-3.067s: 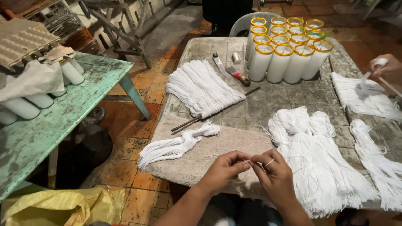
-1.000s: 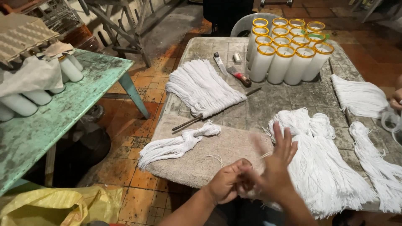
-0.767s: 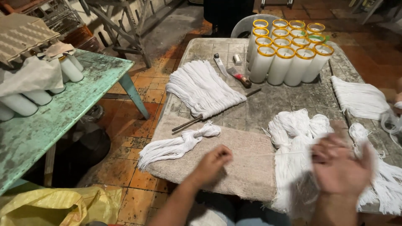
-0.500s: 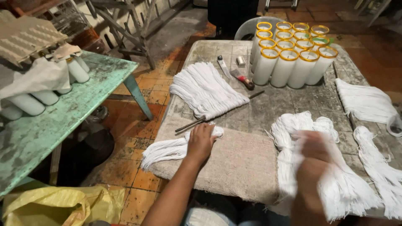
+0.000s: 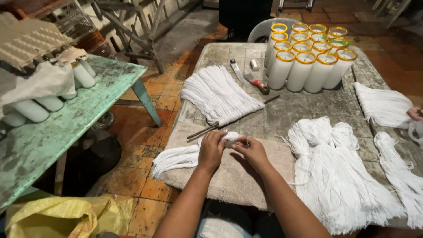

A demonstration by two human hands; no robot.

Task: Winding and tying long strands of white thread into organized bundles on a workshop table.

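Orange-tiled flooring and a worn grey stone tabletop (image 5: 308, 110) fill the head view; low in the centre a beige cloth mat (image 5: 238, 176) lies over the near edge; on it rests a small bundle of white cotton wick strings (image 5: 180, 158), its loose ends fanning toward the lower left. Half a second ago only the left hand touched this bundle while the right swept over the large heap of white strings (image 5: 343, 176) at lower right; now the left hand (image 5: 211, 149) curls closed around the bundle's looped head, and the right hand (image 5: 252, 150) has joined it, fingertips pinched narrowly on that same end; so both hands are working the small bundle. Farther up lie a fanned white string bundle on a stick (image 5: 218, 94) and white glass candles with yellow rims (image 5: 308, 57); another person's hand (image 5: 416, 113) shows at the right edge.
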